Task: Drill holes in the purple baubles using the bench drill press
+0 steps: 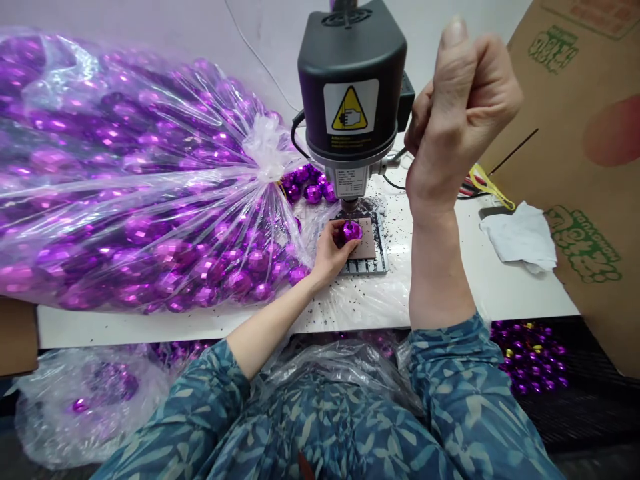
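My left hand (334, 250) is closed around a shiny purple faceted ball (352, 231), fingers behind it and thumb in front. The ball rests on a small brown board (368, 245) over the slotted metal base (384, 261) of a bench drill press (353, 87). Right above the ball is the drill press's chuck; its bit is hard to make out. My right hand (463, 100) is raised beside the motor head, a fist with the thumb on top. It grips the drill press lever (397, 157), whose end is hidden inside the fist.
A big tied clear bag (150, 200) of purple balls covers the table's left. Loose purple balls (313, 193) lie behind the base, with dark shavings around. A white cloth (523, 237) and a cardboard box (595, 147) stand right. More balls (535, 363) sit below the table edge.
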Action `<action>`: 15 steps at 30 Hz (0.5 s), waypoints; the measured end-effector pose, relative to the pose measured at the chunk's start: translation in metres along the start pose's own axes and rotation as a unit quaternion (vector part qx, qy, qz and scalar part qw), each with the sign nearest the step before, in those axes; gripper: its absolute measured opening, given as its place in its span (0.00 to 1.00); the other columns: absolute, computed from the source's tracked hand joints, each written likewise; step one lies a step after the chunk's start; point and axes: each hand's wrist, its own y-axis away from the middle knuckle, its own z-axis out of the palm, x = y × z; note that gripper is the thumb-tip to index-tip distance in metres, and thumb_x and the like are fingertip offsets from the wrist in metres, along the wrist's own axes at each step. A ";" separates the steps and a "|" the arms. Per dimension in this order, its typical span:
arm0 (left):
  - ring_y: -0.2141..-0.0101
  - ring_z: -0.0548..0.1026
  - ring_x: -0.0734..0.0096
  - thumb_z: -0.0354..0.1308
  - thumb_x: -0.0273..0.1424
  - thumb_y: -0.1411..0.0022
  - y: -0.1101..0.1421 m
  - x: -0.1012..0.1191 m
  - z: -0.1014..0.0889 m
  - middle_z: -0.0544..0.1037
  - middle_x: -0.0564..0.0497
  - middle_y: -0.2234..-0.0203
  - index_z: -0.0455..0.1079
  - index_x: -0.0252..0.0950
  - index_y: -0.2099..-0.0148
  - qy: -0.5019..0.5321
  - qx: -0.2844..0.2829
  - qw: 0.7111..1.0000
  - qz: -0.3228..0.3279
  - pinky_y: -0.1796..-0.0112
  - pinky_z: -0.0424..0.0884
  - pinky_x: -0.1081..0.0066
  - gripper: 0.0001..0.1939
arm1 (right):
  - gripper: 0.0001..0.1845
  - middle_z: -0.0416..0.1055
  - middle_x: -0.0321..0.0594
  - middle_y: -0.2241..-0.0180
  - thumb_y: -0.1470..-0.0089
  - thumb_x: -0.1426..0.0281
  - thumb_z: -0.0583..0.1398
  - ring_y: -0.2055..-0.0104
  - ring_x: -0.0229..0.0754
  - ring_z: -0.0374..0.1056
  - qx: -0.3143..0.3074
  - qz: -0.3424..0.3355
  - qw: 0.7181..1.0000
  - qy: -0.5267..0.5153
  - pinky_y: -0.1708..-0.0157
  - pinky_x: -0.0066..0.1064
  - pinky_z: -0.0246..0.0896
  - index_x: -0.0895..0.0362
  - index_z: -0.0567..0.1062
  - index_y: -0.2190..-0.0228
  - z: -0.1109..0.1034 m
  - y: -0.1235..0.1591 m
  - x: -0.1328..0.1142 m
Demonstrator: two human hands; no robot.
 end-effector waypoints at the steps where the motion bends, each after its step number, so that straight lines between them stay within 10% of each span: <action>1: 0.60 0.80 0.63 0.72 0.29 0.42 0.000 0.000 0.001 0.80 0.46 0.57 0.68 0.37 0.46 0.011 0.002 1.000 -0.010 0.58 0.79 0.61 0.25 | 0.31 0.44 0.29 0.83 0.41 0.46 0.57 0.82 0.32 0.44 0.007 -0.002 1.000 -0.001 0.76 0.35 0.44 0.52 0.49 0.79 -0.002 0.004 -0.003; 9: 0.59 0.80 0.64 0.72 0.28 0.43 0.000 -0.001 0.001 0.81 0.46 0.58 0.68 0.37 0.47 0.046 -0.007 0.999 -0.013 0.58 0.78 0.63 0.24 | 0.30 0.42 0.29 0.84 0.38 0.58 0.60 0.82 0.28 0.46 0.042 0.046 0.998 0.000 0.75 0.31 0.44 0.55 0.47 0.80 -0.023 0.041 -0.019; 15: 0.58 0.79 0.63 0.74 0.32 0.45 0.000 -0.008 0.002 0.80 0.46 0.56 0.69 0.37 0.47 0.073 0.004 0.997 -0.008 0.56 0.76 0.62 0.26 | 0.31 0.40 0.28 0.86 0.40 0.58 0.62 0.85 0.25 0.44 0.046 -0.048 0.995 -0.075 0.80 0.28 0.41 0.56 0.49 0.81 -0.027 0.045 -0.002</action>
